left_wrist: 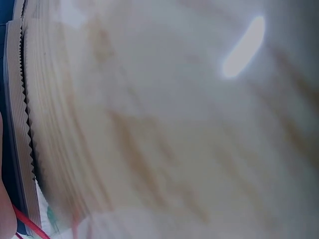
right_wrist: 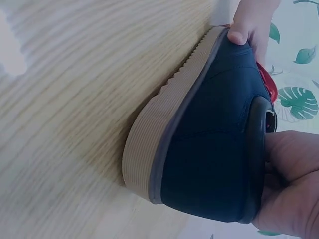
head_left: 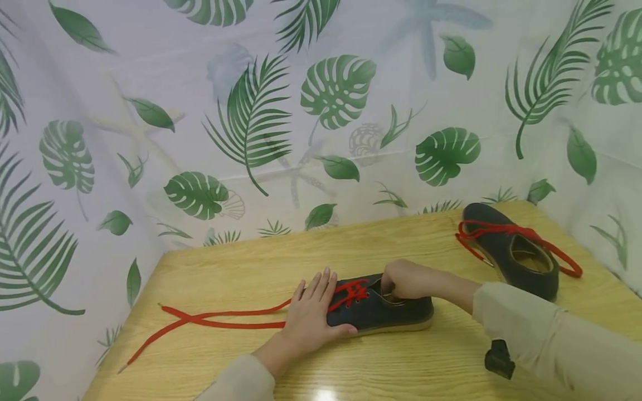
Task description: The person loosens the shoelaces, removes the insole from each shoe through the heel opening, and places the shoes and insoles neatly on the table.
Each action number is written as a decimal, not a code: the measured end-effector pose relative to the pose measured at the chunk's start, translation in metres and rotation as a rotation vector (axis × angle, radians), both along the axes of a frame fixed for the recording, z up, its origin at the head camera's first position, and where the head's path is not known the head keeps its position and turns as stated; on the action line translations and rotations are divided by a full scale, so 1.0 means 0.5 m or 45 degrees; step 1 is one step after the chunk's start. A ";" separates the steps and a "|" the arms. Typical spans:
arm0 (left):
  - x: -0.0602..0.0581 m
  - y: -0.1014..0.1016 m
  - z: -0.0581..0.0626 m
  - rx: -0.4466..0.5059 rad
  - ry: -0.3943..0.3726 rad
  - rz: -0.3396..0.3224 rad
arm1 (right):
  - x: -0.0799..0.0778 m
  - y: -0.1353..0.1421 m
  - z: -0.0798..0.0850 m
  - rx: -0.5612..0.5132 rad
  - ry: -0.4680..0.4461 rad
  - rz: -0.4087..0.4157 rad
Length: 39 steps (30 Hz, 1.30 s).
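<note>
The left hand (head_left: 311,314), fingers straight, lies across a shoe (head_left: 386,316), seemingly steadying it; the right hand (head_left: 407,280), fingers bent, reaches inside its opening, any grip hidden.

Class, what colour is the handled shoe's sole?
The ribbed sole is beige, clearest in the right wrist view.
</note>
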State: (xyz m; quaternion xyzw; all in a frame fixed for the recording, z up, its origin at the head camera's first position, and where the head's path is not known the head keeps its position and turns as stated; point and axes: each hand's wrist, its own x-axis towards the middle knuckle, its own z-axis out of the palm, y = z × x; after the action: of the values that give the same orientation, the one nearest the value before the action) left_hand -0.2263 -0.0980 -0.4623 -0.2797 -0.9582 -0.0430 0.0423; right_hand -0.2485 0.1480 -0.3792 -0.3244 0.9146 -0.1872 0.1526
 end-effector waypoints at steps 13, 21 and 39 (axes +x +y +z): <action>0.006 0.005 0.005 -0.004 -0.004 0.016 | -0.029 0.033 0.002 -0.481 -0.533 -0.240; 0.004 0.006 0.003 -0.021 0.020 0.026 | -0.039 0.038 0.001 -0.603 -0.748 -0.365; 0.005 0.005 0.006 -0.036 0.019 0.047 | -0.007 0.034 0.010 -0.706 -0.575 -0.586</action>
State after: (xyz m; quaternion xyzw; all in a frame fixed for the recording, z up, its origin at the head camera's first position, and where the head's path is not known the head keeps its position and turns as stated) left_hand -0.2240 -0.0953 -0.4591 -0.2627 -0.9634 -0.0267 0.0463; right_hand -0.2522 0.1650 -0.3743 -0.0915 0.8218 -0.5217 0.2101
